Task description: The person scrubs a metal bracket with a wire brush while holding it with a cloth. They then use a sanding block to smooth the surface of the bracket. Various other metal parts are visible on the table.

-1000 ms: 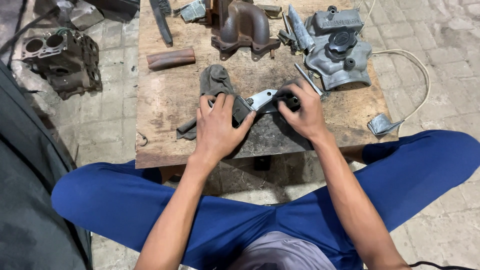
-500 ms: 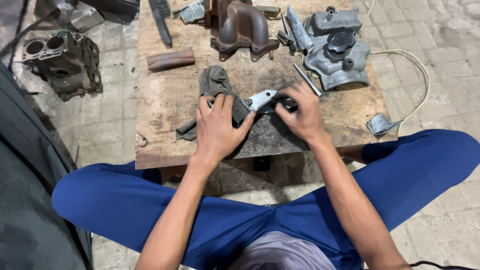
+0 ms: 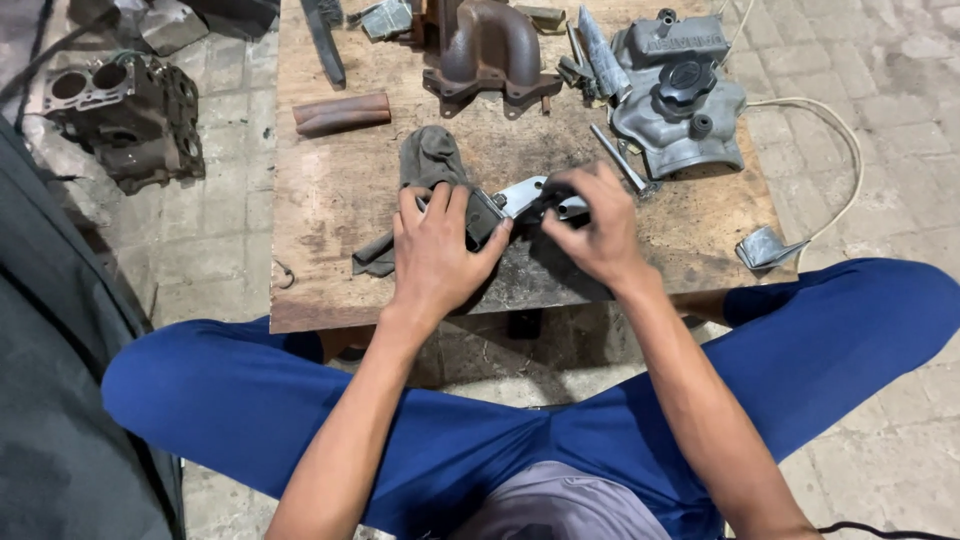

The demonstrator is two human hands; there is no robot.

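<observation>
**Both hands on the bracket near the table's front edge**

I see bare wood along the front edge of the table (image 3: 320,260) and toward its right corner. My left hand (image 3: 432,255) lies flat, fingers clamped over the metal bracket (image 3: 515,197) and grey rag (image 3: 425,160). My right hand (image 3: 592,228) arches, fingertips pinching the bracket's dark end.
</observation>
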